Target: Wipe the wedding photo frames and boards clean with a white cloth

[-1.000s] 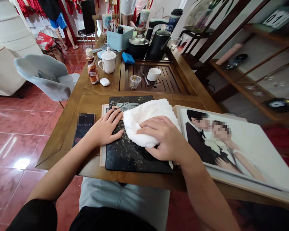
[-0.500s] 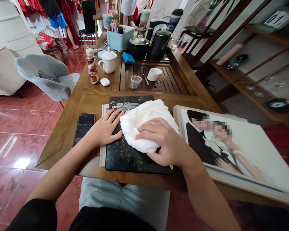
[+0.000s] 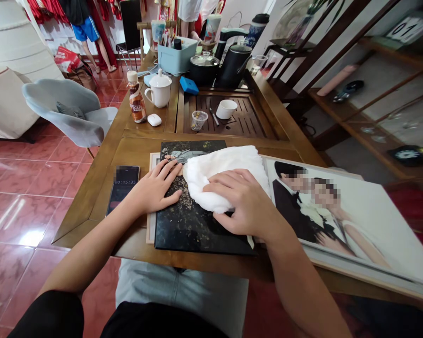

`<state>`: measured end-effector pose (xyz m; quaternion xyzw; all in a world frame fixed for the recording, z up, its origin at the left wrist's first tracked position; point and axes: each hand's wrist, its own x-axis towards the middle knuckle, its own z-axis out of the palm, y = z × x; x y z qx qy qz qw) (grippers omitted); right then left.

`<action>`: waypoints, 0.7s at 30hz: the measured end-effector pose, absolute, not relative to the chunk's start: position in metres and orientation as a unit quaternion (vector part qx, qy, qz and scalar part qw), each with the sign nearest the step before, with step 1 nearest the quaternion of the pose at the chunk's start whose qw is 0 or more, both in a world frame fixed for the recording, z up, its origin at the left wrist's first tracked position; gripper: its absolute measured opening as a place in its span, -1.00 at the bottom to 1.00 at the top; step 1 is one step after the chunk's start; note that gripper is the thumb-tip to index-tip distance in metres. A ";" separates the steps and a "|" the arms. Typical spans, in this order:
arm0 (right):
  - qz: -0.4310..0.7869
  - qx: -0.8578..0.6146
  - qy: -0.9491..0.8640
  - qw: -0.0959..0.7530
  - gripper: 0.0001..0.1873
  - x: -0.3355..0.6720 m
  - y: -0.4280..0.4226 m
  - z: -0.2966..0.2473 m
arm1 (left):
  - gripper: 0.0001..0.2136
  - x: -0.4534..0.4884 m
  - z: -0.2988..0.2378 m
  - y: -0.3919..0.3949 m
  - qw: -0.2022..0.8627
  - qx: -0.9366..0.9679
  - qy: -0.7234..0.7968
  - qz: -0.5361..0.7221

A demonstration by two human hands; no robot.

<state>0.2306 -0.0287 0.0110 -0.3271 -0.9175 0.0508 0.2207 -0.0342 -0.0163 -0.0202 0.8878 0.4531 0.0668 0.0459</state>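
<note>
A: Nearest first: the dark photo panel [image 3: 188, 227] lies flat on the tabletop [image 3: 134, 150], its near edge close to the tabletop's own edge. What worries you?

B: Sliding. The left hand [image 3: 151, 190] rests on its left side, grip spread flat and holding nothing, so only palm pressure pins it. A hard stroke could shove it toward the lap.

A: And the right hand [image 3: 245, 206]?

B: Its grip curls down on the white cloth [image 3: 225, 171], bunching it against the panel's upper right. Grit under the cloth (the surface looks speckled, I can't tell with what) could scratch it.

A: Beside them?

B: The phone [image 3: 124, 185] lies just left of the left hand; a forearm could knock it. The cloth's far edge overlaps the large wedding picture [image 3: 366, 220] and could drag across it.

A: Farther off?

B: The coffee bottle [image 3: 136, 98] and lidded mug [image 3: 160, 91] stand well apart; little risk, I'd judge.
</note>
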 end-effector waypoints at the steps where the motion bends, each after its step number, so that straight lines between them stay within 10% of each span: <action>1: 0.054 -0.323 -0.919 0.219 -0.65 0.230 -0.029 0.011 | -0.31 -0.034 -0.020 -0.016 0.045 0.887 0.454 0.068; 21: -0.054 -0.449 -0.869 0.201 -0.57 0.230 -0.024 0.002 | -0.30 -0.035 -0.019 -0.015 0.049 0.887 0.453 0.070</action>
